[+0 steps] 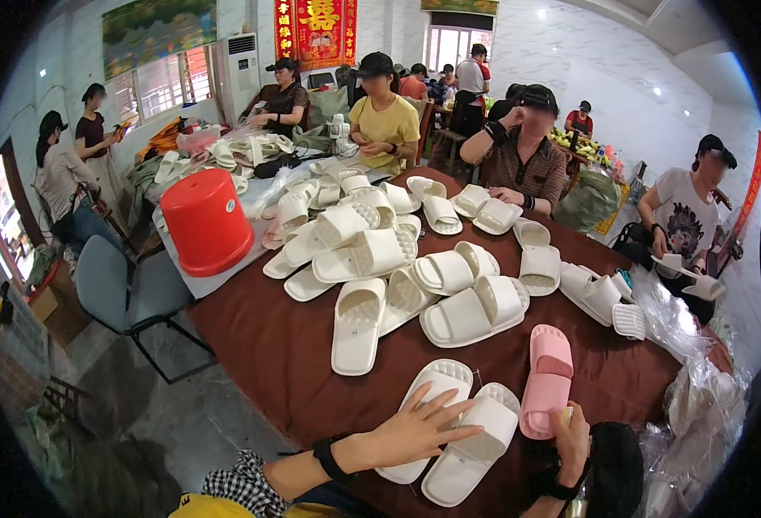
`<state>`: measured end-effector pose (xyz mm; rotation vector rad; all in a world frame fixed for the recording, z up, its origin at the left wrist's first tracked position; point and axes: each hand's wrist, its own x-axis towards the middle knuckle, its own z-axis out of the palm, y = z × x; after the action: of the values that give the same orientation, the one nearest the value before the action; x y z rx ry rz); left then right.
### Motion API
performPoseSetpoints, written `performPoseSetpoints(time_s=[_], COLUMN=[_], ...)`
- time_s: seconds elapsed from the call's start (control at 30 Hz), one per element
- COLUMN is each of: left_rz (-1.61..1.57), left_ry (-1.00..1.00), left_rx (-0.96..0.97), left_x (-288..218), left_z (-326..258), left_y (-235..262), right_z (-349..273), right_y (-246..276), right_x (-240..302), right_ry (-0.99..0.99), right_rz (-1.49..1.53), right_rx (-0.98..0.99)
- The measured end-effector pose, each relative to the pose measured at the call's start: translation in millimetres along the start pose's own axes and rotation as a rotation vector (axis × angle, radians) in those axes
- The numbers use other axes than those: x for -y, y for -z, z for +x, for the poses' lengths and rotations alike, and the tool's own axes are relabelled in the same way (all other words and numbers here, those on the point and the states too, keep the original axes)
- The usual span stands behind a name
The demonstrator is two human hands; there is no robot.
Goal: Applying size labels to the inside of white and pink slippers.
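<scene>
My left hand (424, 423) is open, its fingers spread over a pair of white slippers lying side by side near the table's front. Its palm lies above the left slipper (441, 377), and the fingertips reach across the right slipper (496, 419). A thin thread stands up between the two toes. Beside the pair rests a pink slipper (549, 380), toe pointing away from me. At its heel end, my right hand (573, 439) is closed, the fingers curled around a small pale yellowish thing too hidden to name. Both wrists wear black bands.
Many white slippers (372, 250) are heaped across the brown-covered table (260, 345). A red bucket (208, 223) stands upside down at the left, near a grey chair (126, 285). Clear plastic bags (700, 388) crowd the right edge. Several people sit around the table.
</scene>
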<state>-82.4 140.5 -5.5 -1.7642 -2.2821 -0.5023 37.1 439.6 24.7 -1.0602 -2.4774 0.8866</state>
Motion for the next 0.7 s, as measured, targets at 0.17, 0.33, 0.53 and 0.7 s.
performPoseSetpoints(time_s=[0.17,0.33,0.53,0.7], left_rz=[0.081,-0.265,-0.134,-0.027], left_ry=[0.043,0.236,0.155,0.117], left_rx=[-0.073,0.003,0.054,0.031], left_x=[-24,-39,-57,-62], left_z=[-14,-50,-50,-37], left_y=[20,28,15,-18], right_z=[6,15,13,10], right_y=[-4,-10,-9,-7], right_x=[-18,-37,-35,-29], right_ry=[-0.006,0.063,0.073,0.067], right_rz=[-0.014,-0.058,-0.062,-0.014], right_rx=[-0.003,-0.009,0.022,0.05])
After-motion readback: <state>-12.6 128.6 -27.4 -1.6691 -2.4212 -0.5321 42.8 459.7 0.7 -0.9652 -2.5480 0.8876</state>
